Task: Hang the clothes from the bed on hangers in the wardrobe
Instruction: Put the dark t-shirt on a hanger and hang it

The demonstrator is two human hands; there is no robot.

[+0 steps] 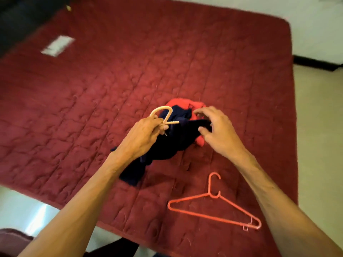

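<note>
A dark navy garment lies crumpled on the maroon quilted bed, partly over a red garment. My left hand grips a cream hanger by the neck below its hook, above the navy cloth; the rest of that hanger is hidden. My right hand hovers over the navy garment's right end, fingers curled and spread, thumb near the cloth. A red plastic hanger lies flat on the bed, near its front edge.
A white rectangular label or paper lies on the bed at far left. The bed's right edge borders pale floor; a black skirting strip runs along the wall beyond.
</note>
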